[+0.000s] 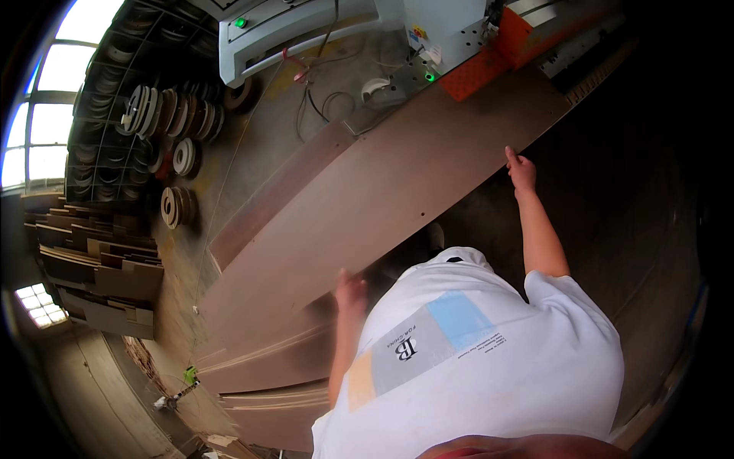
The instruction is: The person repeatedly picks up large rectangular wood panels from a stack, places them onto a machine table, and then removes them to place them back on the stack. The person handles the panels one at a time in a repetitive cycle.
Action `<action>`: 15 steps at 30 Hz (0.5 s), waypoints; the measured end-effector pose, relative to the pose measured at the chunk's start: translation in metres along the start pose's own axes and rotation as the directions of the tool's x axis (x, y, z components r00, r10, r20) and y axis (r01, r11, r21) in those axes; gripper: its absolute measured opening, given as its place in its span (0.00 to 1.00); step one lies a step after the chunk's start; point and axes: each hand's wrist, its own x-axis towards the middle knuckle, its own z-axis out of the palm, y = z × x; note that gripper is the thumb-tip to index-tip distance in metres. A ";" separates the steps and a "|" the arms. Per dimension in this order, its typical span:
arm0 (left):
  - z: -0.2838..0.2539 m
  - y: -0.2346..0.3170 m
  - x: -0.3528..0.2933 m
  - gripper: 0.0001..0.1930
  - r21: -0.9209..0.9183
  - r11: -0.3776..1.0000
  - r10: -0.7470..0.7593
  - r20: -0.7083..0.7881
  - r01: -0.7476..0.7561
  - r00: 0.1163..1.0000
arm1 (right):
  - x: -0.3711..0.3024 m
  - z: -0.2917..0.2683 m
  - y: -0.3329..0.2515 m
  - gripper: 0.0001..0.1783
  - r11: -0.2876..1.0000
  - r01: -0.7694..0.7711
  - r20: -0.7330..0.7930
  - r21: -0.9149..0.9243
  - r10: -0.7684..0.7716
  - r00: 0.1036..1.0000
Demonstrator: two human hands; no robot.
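Right hand (pixel 522 171) pinches near edge of brown panel (pixel 375 191); left hand (pixel 351 294) blurred, grip unclear; panel ahead, long axis slanting away rightward.

A long board (pixel 367 199) is stretching from lower left to upper right, its right end lying near a machine (pixel 447 27). The left hand (pixel 350 292) and right hand (pixel 521 170) are sitting at its near edge. Leftward, rolls (pixel 174 208) are lying before a rack (pixel 93 130), near stacked panels (pixel 107 268).
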 end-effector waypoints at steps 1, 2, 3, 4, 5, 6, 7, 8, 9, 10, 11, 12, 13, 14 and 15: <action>0.012 -0.003 -0.005 0.13 -0.006 1.000 -0.007 0.052 0.007 0.999 | 0.011 -0.005 0.002 0.30 1.000 -0.008 -0.018 0.021 0.009 1.000; 0.023 -0.005 -0.009 0.12 -0.011 1.000 -0.014 0.103 0.015 0.995 | 0.020 -0.010 0.005 0.30 1.000 -0.003 -0.036 0.024 0.004 0.999; 0.030 -0.009 -0.011 0.12 -0.019 1.000 -0.019 0.151 0.022 0.988 | 0.030 -0.013 0.009 0.30 1.000 0.002 -0.050 0.025 0.000 0.999; 0.036 -0.013 -0.014 0.12 -0.013 0.999 -0.031 0.179 0.034 0.983 | 0.039 -0.017 0.011 0.30 1.000 0.007 -0.064 0.026 -0.005 0.998; 0.040 -0.016 -0.014 0.12 -0.005 0.999 -0.043 0.206 0.045 0.978 | 0.048 -0.021 0.012 0.31 1.000 -0.018 -0.082 -0.004 0.017 0.996; 0.047 -0.017 -0.018 0.11 0.004 0.998 -0.055 0.233 0.055 0.971 | 0.056 -0.023 0.012 0.31 0.999 -0.033 -0.101 0.006 0.033 0.994; 0.054 -0.018 -0.021 0.13 0.087 0.995 -0.069 0.231 0.051 0.971 | 0.062 -0.026 0.011 0.32 0.999 -0.048 -0.121 0.016 0.049 0.991; 0.068 -0.016 -0.031 0.14 0.173 0.984 -0.085 0.229 0.046 0.970 | 0.069 -0.028 0.012 0.32 0.998 -0.063 -0.143 0.029 0.067 0.987; 0.073 -0.016 -0.037 0.16 0.257 0.966 -0.099 0.224 0.039 0.969 | 0.075 -0.024 0.012 0.30 0.995 -0.024 -0.205 0.095 0.043 0.978; 0.070 -0.020 -0.028 0.17 0.301 0.953 -0.114 0.282 0.025 0.953 | 0.079 -0.025 0.012 0.31 0.992 -0.040 -0.215 0.116 0.064 0.975; 0.060 -0.027 -0.012 0.18 0.338 0.941 -0.124 0.334 0.004 0.934 | 0.082 -0.023 0.009 0.31 0.989 -0.054 -0.215 0.136 0.083 0.973; 0.056 -0.028 -0.009 0.19 0.383 0.924 -0.144 0.386 -0.016 0.911 | 0.085 -0.026 0.010 0.31 0.985 -0.072 -0.226 0.158 0.107 0.968; 0.051 -0.031 -0.009 0.19 0.513 0.850 -0.115 0.399 -0.117 0.910 | 0.089 -0.024 0.015 0.33 0.993 -0.040 -0.284 0.112 0.071 0.956; 0.052 -0.029 -0.014 0.20 0.628 0.747 -0.090 0.418 -0.216 0.904 | 0.087 -0.019 0.019 0.33 0.997 -0.039 -0.279 0.072 0.058 0.959; 0.052 -0.025 -0.020 0.20 0.722 0.620 -0.068 0.441 -0.308 0.895 | 0.084 -0.017 0.025 0.34 0.999 -0.038 -0.273 0.033 0.045 0.961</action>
